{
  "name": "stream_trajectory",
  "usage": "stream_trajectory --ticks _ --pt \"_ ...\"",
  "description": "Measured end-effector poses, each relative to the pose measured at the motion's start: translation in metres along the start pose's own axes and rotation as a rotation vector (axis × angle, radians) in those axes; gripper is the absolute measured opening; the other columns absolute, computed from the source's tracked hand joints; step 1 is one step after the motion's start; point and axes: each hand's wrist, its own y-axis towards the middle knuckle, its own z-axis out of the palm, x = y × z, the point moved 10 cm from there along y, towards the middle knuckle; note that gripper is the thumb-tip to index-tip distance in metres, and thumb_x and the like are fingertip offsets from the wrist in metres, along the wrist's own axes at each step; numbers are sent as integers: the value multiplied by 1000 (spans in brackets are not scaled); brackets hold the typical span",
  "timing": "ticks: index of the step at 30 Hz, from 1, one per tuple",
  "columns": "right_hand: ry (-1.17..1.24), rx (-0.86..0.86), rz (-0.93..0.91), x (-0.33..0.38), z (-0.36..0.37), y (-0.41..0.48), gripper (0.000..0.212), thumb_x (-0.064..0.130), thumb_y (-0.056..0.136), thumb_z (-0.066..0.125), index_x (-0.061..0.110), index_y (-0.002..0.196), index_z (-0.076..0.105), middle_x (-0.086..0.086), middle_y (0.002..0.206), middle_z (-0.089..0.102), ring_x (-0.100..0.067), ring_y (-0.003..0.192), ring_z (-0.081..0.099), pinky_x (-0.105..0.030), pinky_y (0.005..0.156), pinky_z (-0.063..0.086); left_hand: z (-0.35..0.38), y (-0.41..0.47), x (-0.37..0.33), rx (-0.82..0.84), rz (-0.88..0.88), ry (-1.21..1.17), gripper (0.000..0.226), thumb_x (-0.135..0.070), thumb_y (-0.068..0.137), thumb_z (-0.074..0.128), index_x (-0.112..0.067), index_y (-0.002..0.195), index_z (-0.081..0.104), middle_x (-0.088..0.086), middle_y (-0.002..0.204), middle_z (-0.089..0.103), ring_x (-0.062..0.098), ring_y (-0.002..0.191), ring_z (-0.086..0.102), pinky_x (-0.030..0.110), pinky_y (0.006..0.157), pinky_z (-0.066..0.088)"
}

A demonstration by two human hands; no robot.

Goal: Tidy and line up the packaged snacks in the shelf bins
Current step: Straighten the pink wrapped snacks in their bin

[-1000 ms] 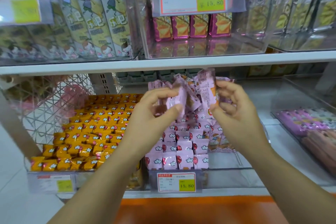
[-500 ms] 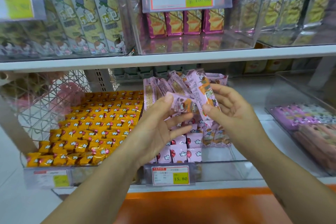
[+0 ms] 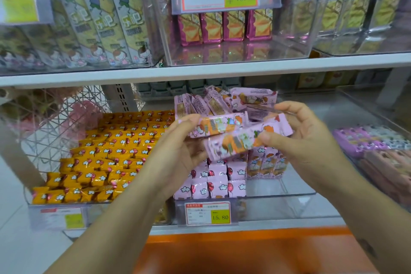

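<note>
Pink packets (image 3: 231,143) in two-handed fingertip grip

We face a white shelving unit: an upper shelf board (image 3: 222,69) runs level across our view, with a lower shelf (image 3: 300,227) beneath it. At the left we see a white wire lattice panel (image 3: 55,131) beside a perforated upright post (image 3: 121,100). Under the lower shelf's front edge lies an orange band (image 3: 244,251), and pale floor (image 3: 13,247) shows far left. The light is soft and even
</note>
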Motion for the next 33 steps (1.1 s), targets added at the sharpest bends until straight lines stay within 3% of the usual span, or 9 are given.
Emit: stream_trajectory --ticks 5,8,11,15,22,24,27,30,33 --pt "93 -21 39 -4 5 -5 52 1 52 83 15 95 58 4 82 72 -11 73 67 -21 69 56 19 -7 10 113 -67 58 27 -27 71 60 -19 97 59 -1 94 72 20 80 68 31 59 50" --pt "151 -46 57 -6 2 -5 45 13 52 84 18 92 65 2 87 73 -12 79 68 -20 72 54 23 -11 13 111 -113 26 27 -16 70 57 -17 97 57 -3 81 69 13 59 64 23 42 46" --pt "183 -57 59 -7 3 -4 46 28 44 91 22 86 72 2 90 74 -8 82 68 -16 74 52 31 -14 16 149 -149 -34 34 -10 70 58 -16 103 56 1 82 71 16 68 69 34 57 60" --pt "332 -111 111 -12 5 -6 24 18 62 67 15 85 63 8 72 69 -3 66 64 -16 67 53 33 -14 17 129 -137 -60 43 -8 63 62 -17 105 57 3 87 74 18 76 71 36 66 58" --pt "490 25 175 -14 16 -7 72 31 51 86 14 117 60 -8 104 68 -19 88 67 -36 73 57 39 -15 17 145 -121 -39 38 -8 64 61 -14 102 59 4 88 73 15 69 69 24 55 58" --pt "455 -4 116 -5 2 -2 74 36 47 90 20 113 63 -8 104 67 -19 88 65 -38 78 54 43 -16 12 207 -74 157 36 -13 70 62 -15 106 61 0 92 73 11 75 69 23 63 57" --pt "155 -60 -23 21 -24 0 47 34 52 86 24 94 66 2 93 69 -13 84 65 -30 77 55 31 -11 -1 163 107 701 33 -30 80 65 -30 114 62 -14 112 67 1 99 64 23 87 51" --pt "-257 4 -20 24 -20 -8 33 20 61 75 25 88 58 5 90 72 -10 81 70 -21 70 55 24 -9 -14 105 338 1183 26 -31 89 61 -39 114 61 -28 112 58 -17 106 49 2 90 35" --pt "-485 212 119 -14 7 -19 39 21 67 82 39 86 53 -2 90 68 -22 82 68 -37 73 56 29 -9 3 244 371 1428 25 -33 90 59 -36 114 65 -26 112 60 -13 104 50 5 91 37"
